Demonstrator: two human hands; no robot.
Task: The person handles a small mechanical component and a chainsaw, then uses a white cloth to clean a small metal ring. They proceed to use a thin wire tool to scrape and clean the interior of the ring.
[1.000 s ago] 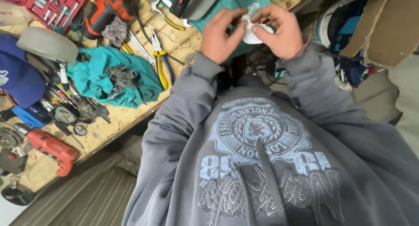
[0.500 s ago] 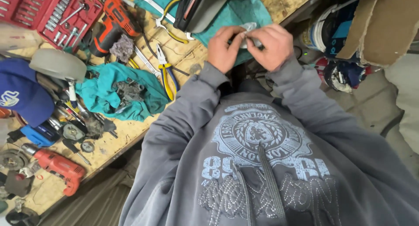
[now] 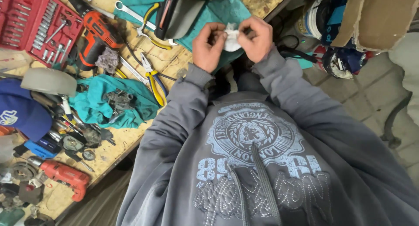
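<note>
Fingers of the left hand (image 3: 208, 46) and the right hand (image 3: 257, 38) pinch a small crumpled white cloth wad (image 3: 231, 37) between them, each grip closed on it, just above the near edge of the wooden counter (image 3: 131, 138). Whether something small sits inside the wad I cannot tell. To work it well, I judge both thumbs should keep pressing from opposite sides while the hands stay over the teal rag (image 3: 227, 10) (anything dropped lands soft there).

The counter is crowded: a red socket-set tray (image 3: 35, 20), an orange-and-black cordless drill (image 3: 101, 34), yellow-handled pliers (image 3: 153, 79), a second teal rag with grimy metal parts (image 3: 111, 104), a blue cap (image 3: 19, 114), and a red power drill (image 3: 65, 175). Beyond it lie grey floor paving (image 3: 371, 95) and a torn brown cardboard sheet (image 3: 375, 16).
</note>
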